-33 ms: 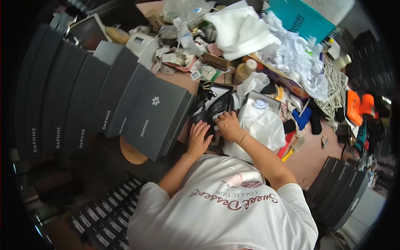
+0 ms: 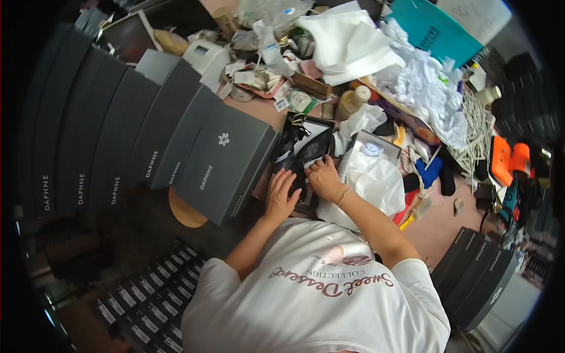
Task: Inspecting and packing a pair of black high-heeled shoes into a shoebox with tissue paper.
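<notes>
A pair of black shoes (image 2: 315, 147) lies in an open dark shoebox (image 2: 328, 125) in front of me, with some pale paper between them. My left hand (image 2: 282, 193) rests over the near left part of the box, its fingers stretched out and the thumb apart, touching the shoe there. On the right, my right hand (image 2: 323, 178) has its fingers bent down on the near end of a shoe, and its fingertips are partly hidden. A bracelet circles the right wrist. Beside that hand, white tissue paper (image 2: 368, 182) spills from a light-lined box (image 2: 385, 146).
Dark grey shoeboxes (image 2: 226, 159) stand in a row at left; more boxes (image 2: 474, 276) stand at right. Behind lie white sheets (image 2: 350, 44), crumpled paper (image 2: 406, 88) and a jar (image 2: 351, 103). A yellow-handled brush (image 2: 416, 212) and orange objects (image 2: 501, 162) are at right.
The view has shifted slightly, so the table things sit a little farther right and lower. Both hands stay at the shoes in nearly the same pose.
</notes>
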A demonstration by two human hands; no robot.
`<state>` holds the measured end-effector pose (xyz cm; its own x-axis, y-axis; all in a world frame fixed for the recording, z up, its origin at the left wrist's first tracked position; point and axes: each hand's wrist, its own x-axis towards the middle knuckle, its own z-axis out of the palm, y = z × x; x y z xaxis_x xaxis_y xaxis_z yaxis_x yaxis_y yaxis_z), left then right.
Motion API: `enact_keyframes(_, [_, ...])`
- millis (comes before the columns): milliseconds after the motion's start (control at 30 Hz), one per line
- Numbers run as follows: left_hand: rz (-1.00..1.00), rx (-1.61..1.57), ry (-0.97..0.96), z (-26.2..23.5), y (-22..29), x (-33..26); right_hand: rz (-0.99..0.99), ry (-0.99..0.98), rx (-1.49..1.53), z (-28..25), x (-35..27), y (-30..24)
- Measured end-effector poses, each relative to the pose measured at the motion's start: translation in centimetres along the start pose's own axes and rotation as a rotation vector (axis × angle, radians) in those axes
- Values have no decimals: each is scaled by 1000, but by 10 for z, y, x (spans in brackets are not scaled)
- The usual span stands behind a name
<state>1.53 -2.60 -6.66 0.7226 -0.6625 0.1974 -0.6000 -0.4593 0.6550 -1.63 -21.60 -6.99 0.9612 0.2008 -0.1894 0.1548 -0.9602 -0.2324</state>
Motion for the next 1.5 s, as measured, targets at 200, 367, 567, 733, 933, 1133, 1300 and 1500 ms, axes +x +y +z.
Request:
enact_keyframes(200, [-506,-187,85,6,-36,6,-59,-244,163,2,-12,3])
enact_keyframes(367, [-373,82,79,15,-41,7,135,54,740,-47,-10,20])
enact_keyframes(567, [-166,47,125,-21,-9,-5,141,577,664,-93,-11,42])
enact_keyframes(733, [353,308,-13,-92,34,28,-34,379,771,-166,-36,66])
enact_keyframes(933, [16,-143,195,-86,53,49,188,110,1406,-112,-104,31])
enact_keyframes(1133, [-1082,-1702,-188,8,101,35,479,375,1230,-78,-148,-50])
enact_keyframes(1300, [-853,-1592,-574,9,108,24,398,602,1075,-105,-152,-30])
enact_keyframes(1500, [-750,-1567,-683,-12,121,7,342,142,1557,-89,-190,-28])
